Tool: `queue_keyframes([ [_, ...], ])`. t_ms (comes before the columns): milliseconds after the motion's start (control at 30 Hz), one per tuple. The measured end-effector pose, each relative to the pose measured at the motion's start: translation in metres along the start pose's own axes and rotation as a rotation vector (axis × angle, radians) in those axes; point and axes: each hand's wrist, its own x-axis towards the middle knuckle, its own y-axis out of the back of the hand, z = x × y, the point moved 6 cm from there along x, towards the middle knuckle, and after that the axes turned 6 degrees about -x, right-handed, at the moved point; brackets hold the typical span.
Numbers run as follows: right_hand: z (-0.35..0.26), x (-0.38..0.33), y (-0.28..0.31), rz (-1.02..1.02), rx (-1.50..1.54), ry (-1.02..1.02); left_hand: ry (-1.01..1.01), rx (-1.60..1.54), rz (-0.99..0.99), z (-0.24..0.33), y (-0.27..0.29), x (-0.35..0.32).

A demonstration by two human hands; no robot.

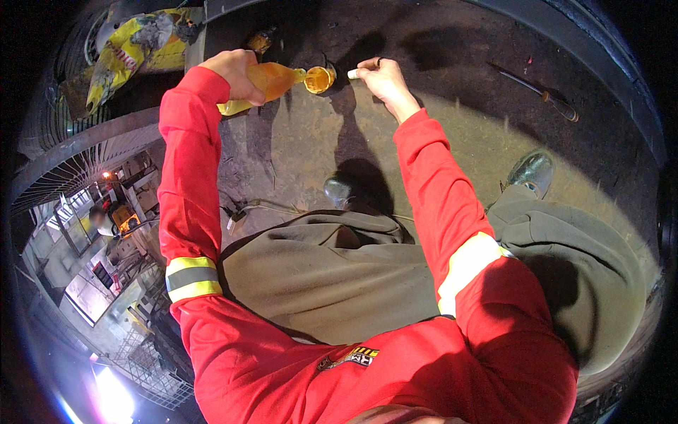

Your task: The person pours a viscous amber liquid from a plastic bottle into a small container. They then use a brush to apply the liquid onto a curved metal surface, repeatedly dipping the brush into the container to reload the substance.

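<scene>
Bottle [274, 81], smooth, tapered, amber: tilted in left hand [236, 72], fingers wrapped round it, neck at round cup [320, 80]; step apparently pouring, calling for steady tilt. White piece [353, 74], small, stubby: pinched in right hand's [385, 81] fingers. Screwdriver [540, 95], slender: on stained, rough floor [459, 141]

Floor [300, 166] partly shadowed, lower-left glare [113, 397], bent edges

Slim handled tool [545, 96], right; crumpled yellow bag [116, 65], left.
</scene>
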Motion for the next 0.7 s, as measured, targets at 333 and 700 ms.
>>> queue_keyframes([
  [333,-0.0033,-0.0031,-0.0007,-0.022,-0.017,-0.001,0.000,0.023,0.013,-0.0046,-0.0024,0.0024],
  [700,-0.0011,-0.0007,-0.0008,-0.007,-0.010,0.000,-0.005,-0.009,-0.013,-0.0042,-0.0024,0.0023],
])
